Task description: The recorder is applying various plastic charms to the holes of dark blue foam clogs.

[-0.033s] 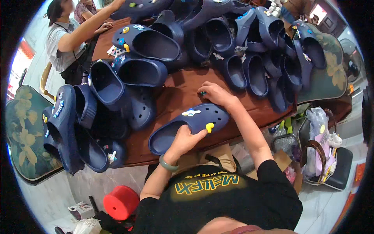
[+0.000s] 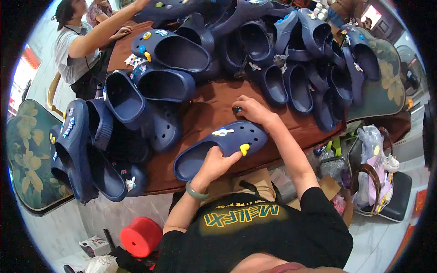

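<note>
A navy clog (image 2: 195,157) with holes in its toe lies on the brown-covered table in front of me. My left hand (image 2: 215,166) grips it by the near side of the opening, thumb on the upper and the other fingers hidden inside. A white charm (image 2: 223,132) and a yellow charm (image 2: 245,149) sit on its upper. Just beyond the toe, my right hand (image 2: 253,110) is closed in a pinch close to the tabletop. Between its fingertips shows a small dark teal-blue piece (image 2: 237,109), too small to make out fully.
Piled clogs crowd the left (image 2: 124,98), the back and the right (image 2: 300,88) of the brown tablecloth (image 2: 214,95). Across the table at left, a person (image 2: 82,50) reaches over the pile. Green floral chairs (image 2: 34,154) flank the table; a red stool (image 2: 141,236) stands below.
</note>
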Available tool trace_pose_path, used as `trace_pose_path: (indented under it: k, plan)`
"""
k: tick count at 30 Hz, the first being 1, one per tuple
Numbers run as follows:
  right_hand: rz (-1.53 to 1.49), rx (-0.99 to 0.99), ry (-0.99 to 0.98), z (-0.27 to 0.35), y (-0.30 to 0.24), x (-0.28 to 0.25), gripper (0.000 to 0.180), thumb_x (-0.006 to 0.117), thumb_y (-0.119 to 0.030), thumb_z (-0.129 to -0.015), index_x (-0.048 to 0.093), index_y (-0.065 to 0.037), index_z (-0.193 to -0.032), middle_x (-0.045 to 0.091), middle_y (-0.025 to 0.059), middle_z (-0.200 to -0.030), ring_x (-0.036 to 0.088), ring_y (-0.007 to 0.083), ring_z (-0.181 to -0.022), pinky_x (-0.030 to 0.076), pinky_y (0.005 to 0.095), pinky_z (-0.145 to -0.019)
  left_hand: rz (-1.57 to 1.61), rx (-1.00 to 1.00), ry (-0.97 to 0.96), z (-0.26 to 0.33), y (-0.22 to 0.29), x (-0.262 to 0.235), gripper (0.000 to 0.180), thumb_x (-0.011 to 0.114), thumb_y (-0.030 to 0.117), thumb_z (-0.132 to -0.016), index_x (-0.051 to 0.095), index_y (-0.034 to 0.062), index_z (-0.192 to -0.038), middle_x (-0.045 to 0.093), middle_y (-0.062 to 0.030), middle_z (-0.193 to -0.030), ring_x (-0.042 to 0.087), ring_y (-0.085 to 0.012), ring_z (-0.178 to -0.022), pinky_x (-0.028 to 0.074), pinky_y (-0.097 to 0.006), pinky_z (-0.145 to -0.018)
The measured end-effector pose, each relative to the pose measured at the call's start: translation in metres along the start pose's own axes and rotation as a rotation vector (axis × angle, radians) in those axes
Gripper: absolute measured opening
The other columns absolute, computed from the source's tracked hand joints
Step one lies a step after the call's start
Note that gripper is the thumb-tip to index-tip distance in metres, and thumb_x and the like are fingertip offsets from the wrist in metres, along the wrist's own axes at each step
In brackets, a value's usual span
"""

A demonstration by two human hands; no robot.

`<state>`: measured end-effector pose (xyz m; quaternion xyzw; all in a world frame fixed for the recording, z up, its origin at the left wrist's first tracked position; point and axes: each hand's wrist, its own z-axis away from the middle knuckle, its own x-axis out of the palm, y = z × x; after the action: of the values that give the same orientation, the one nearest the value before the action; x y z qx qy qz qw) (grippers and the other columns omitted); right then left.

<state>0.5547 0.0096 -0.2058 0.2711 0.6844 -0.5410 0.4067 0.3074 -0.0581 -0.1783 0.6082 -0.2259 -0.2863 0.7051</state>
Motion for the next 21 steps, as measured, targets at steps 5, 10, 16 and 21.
trace_pose_path:
  k: [5, 10, 16, 21]
  plan:
    - [0.031, 0.047, 0.071, 0.023, 0.020, -0.003, 0.037, 0.072, -0.006, -0.076, 0.065, -0.004, -0.113, 0.059, 0.0191, -0.109, 0.057, 0.0379, -0.105, 0.046, 0.0412, -0.093, 0.022, 0.002, 0.001, -0.001, -0.004, 0.000, 0.040, 0.071, 0.013, -0.084, 0.060, -0.0029, -0.119, 0.065, -0.0074, -0.114, 0.060, -0.0157, -0.104, 0.047, -0.032, -0.093]
    - [0.125, 0.205, 0.264, 0.047, 0.033, -0.003, 0.030, 0.077, -0.020, -0.077, 0.062, -0.001, -0.094, 0.058, 0.0169, -0.095, 0.060, 0.0361, -0.091, 0.048, 0.0434, -0.079, 0.049, 0.075, 0.062, -0.005, -0.015, 0.003, 0.040, 0.071, 0.024, -0.081, 0.066, -0.0041, -0.109, 0.070, -0.0142, -0.102, 0.066, -0.0231, -0.095, 0.049, -0.034, -0.086]
    - [-0.001, 0.282, 0.470, 0.075, 0.031, 0.006, 0.026, 0.078, -0.021, -0.078, 0.061, -0.002, -0.085, 0.059, 0.0112, -0.081, 0.060, 0.0278, -0.073, 0.048, 0.0374, -0.064, 0.031, 0.013, -0.008, -0.005, -0.008, 0.000, 0.041, 0.071, 0.012, -0.084, 0.060, -0.0027, -0.120, 0.065, -0.0078, -0.115, 0.060, -0.0160, -0.105, 0.046, -0.032, -0.095]
    - [-0.151, 0.284, 0.552, 0.098, 0.020, 0.006, 0.021, 0.077, -0.017, -0.079, 0.065, -0.002, -0.088, 0.061, 0.0101, -0.085, 0.060, 0.0229, -0.070, 0.049, 0.0344, -0.063, 0.050, 0.083, 0.051, 0.002, -0.013, 0.003, 0.038, 0.070, 0.021, -0.083, 0.065, -0.0019, -0.113, 0.070, -0.0131, -0.107, 0.065, -0.0231, -0.101, 0.048, -0.035, -0.090]
